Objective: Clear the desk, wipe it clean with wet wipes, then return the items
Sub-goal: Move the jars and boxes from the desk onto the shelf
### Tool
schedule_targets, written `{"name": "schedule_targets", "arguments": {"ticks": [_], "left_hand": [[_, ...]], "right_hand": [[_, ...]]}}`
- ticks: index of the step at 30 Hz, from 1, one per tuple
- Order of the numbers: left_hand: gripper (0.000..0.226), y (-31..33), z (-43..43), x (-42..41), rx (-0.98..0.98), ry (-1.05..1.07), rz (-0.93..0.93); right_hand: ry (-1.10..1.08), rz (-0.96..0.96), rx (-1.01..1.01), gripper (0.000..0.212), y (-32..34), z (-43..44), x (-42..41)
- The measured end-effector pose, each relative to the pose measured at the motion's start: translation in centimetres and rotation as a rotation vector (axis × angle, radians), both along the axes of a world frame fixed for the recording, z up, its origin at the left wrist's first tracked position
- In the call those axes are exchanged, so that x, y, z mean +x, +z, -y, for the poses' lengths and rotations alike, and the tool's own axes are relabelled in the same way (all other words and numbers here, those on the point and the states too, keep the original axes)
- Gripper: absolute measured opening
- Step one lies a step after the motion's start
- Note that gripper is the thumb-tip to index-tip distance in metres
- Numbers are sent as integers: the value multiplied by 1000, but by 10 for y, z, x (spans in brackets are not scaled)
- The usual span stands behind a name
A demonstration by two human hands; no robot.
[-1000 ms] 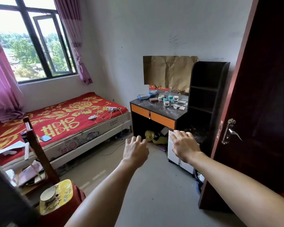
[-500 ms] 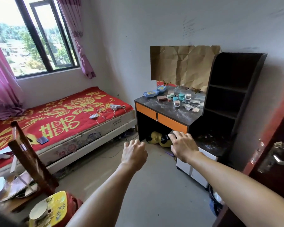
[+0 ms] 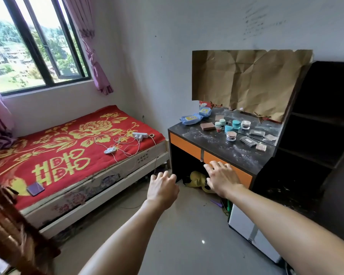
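1. Fingers [image 3: 213, 165] of left hand [image 3: 163, 187] and right hand [image 3: 222, 179] are being held spread, empty, near the front edge of the worktop [image 3: 216, 147], likely for reaching.
2. Wet wipes [image 3: 190, 120] are being left at its back-left corner, jars [image 3: 231, 135] alongside, uncleared.

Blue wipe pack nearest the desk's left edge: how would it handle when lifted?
The blue wipe pack looks like a soft, crinkled pouch, so it would probably sag when lifted. Lying flat on the desk, it seems unlikely to roll.

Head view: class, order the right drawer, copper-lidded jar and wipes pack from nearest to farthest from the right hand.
1. Right drawer, just beyond the right hand.
2. Jar, middle of the desk.
3. Wipes pack, far-left corner.
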State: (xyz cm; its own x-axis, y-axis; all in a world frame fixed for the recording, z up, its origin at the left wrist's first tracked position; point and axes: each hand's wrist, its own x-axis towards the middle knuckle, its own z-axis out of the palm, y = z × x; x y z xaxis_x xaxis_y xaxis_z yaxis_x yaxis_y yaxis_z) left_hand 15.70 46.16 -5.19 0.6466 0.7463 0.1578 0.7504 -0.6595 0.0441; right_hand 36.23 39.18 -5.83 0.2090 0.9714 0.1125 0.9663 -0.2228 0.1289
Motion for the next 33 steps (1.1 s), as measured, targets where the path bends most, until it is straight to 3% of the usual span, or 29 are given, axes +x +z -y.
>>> {"name": "schedule_targets", "arguments": {"ticks": [11,33], "left_hand": [[26,-1,-198,78,-50,-99,12],[21,-56,-546,278,-167,-177,-56]], "right_hand": [[-81,-54,23,36,-5,-179,68],[-209,-186,-139,39,-73,-512,276]]}}
